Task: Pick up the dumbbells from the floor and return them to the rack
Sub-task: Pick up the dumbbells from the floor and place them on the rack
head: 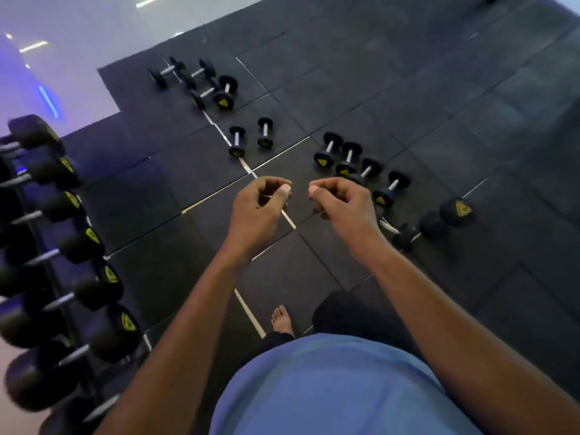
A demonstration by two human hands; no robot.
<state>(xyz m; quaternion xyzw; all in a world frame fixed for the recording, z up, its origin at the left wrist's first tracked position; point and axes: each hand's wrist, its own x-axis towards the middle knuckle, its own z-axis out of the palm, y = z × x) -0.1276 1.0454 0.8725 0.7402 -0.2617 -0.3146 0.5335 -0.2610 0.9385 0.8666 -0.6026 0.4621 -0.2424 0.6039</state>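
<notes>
Dumbbells (361,164), black with steel handles and yellow end marks, lie in loose groups across the dark rubber floor (439,105), all well apart from both hands. Rack (56,277) at left, loaded with larger dumbbells. Left hand (260,208) and right hand (342,205) held out in front, side by side, fingers curled inward, holding nothing. Blue shirt (329,387) and one bare foot (282,320) below.

The room is dim with blue-purple light at the left. The rack (62,246) looks blurry. Lines on the floor (439,120) bend near the edges.
</notes>
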